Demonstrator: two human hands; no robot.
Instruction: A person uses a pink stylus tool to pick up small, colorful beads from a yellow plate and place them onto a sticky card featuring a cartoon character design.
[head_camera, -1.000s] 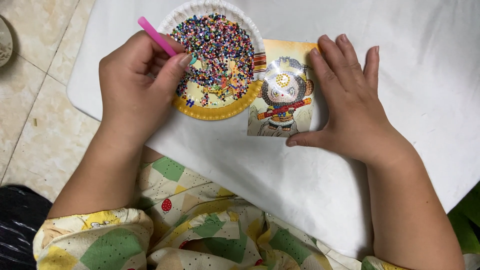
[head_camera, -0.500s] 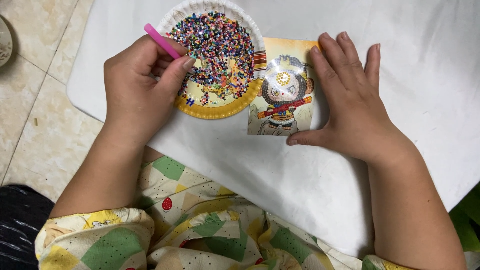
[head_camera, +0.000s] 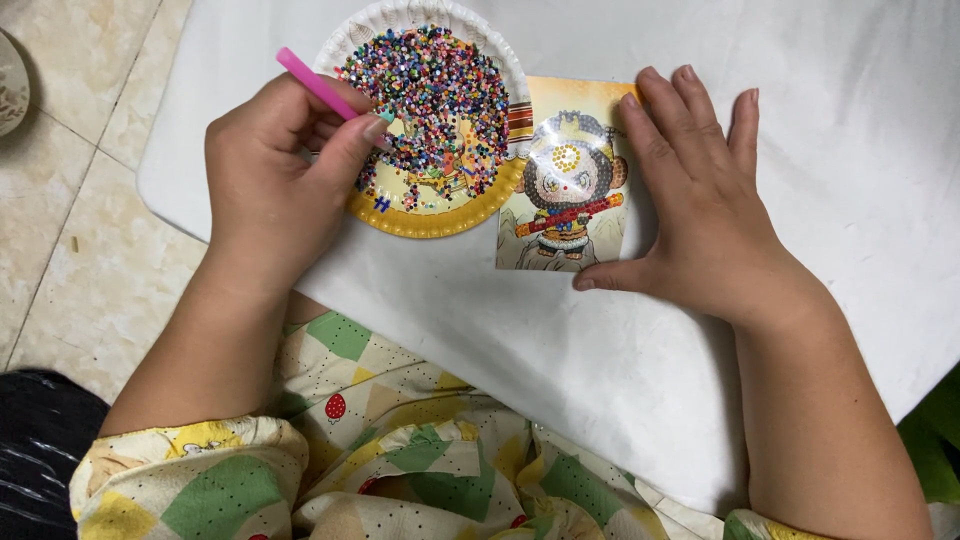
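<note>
My left hand (head_camera: 275, 175) grips a pink pen-like stick (head_camera: 315, 83), its tip down among the coloured beads (head_camera: 440, 95) heaped in a paper plate (head_camera: 430, 215) with a yellow rim. My right hand (head_camera: 700, 200) lies flat with fingers apart, pressing the right edge of a small picture card (head_camera: 565, 180) that shows a cartoon figure partly covered in beads. The card lies against the plate's right side, on a white cloth (head_camera: 560, 350).
The white cloth covers a low surface over a beige tiled floor (head_camera: 70, 220). A patchwork-print garment (head_camera: 380, 440) covers my lap at the bottom. The rim of a dish (head_camera: 12, 85) shows at the far left.
My left hand has shifted a little, and the pink stick has tilted so its top points further left. The right hand and card have stayed put.
</note>
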